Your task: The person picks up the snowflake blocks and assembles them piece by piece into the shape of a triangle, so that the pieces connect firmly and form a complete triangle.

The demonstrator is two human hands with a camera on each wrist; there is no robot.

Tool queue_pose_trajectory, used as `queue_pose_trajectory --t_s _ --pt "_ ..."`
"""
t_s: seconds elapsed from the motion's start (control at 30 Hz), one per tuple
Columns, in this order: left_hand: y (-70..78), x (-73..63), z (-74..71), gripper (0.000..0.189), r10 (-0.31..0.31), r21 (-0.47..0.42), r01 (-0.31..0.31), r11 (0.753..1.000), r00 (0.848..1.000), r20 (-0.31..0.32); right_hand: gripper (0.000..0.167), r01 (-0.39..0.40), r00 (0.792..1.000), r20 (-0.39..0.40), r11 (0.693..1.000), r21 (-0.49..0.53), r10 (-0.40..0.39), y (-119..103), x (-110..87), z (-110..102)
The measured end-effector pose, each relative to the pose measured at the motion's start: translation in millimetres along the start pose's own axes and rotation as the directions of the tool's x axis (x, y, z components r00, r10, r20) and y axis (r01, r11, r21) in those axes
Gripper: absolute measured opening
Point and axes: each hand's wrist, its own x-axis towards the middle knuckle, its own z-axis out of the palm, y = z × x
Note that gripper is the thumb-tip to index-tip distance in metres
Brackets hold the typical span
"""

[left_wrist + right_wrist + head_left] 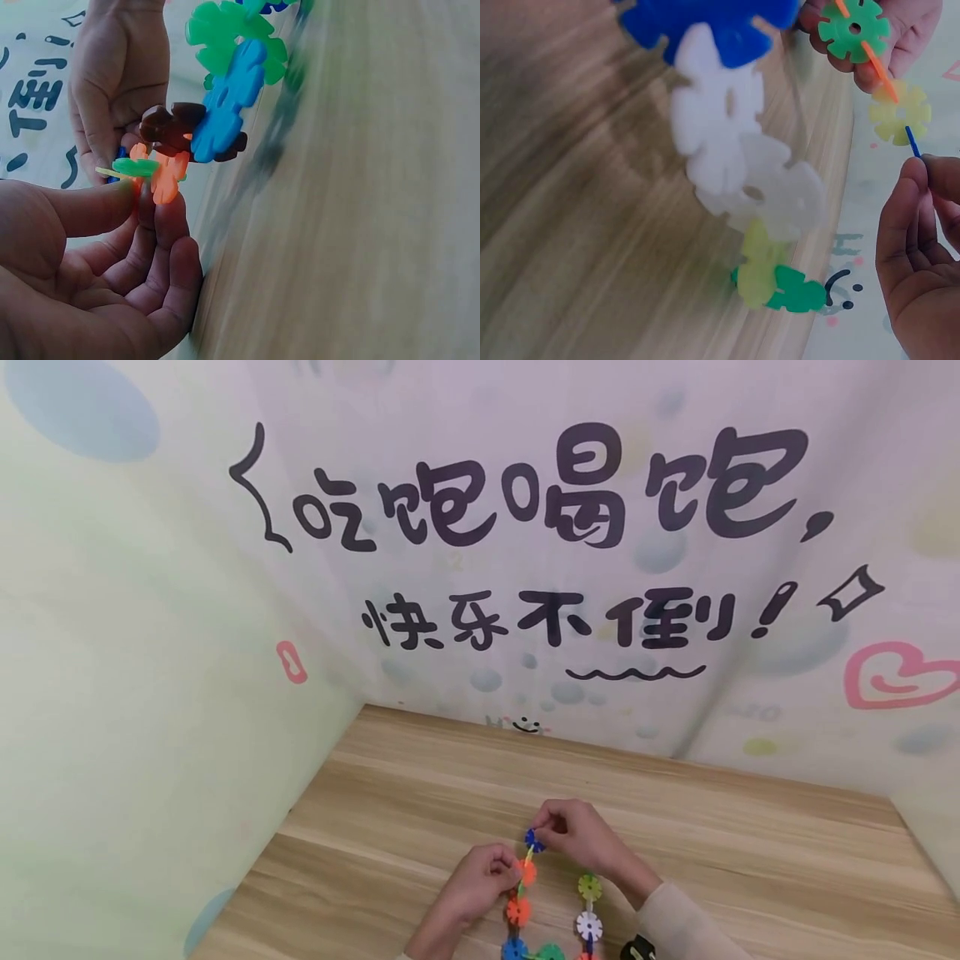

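Observation:
A chain of notched, snowflake-shaped plastic discs runs between and below the hands. My left hand (474, 883) pinches an orange disc (528, 872) between thumb and fingers; a green disc (135, 166) joins it close by in the left wrist view. Farther up the chain, my right hand (583, 837) pinches a dark blue disc (534, 839) by its edge. That blue disc slots into a pale yellow disc (900, 112), seen with a green disc (853, 30) in the right wrist view. Below the left hand follow another orange disc (517, 911) and a blue disc (514, 949).
A second run of the chain lies to the right, with a lime disc (589, 887) and a white disc (588, 926). Beside it sits a black object (639, 948), partly cut off. The wooden table (390, 793) meets a printed cloth wall (480, 693) at the back.

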Motion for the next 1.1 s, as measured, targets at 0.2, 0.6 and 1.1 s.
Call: queue_pose_trajectory --t_s 0.2,0.6,1.1 --pt "-0.6 0.2 1.6 0.005 -0.003 0.002 0.003 1.000 1.000 -0.002 0.005 -0.012 0.999 -0.049 1.000 -0.005 0.012 2.4 -4.6 3.1" --pt "4.7 -1.2 2.2 0.005 -0.010 0.005 0.010 1.000 1.000 -0.006 0.016 -0.225 0.911 -0.340 0.972 0.071 0.236 12.5 -43.2 -6.4" --pt "8.8 3.8 12.1 0.007 0.039 0.068 -0.037 0.997 0.999 -0.024 0.028 -0.359 0.897 -0.226 0.925 0.126 0.380 44.7 -107.6 -15.7"
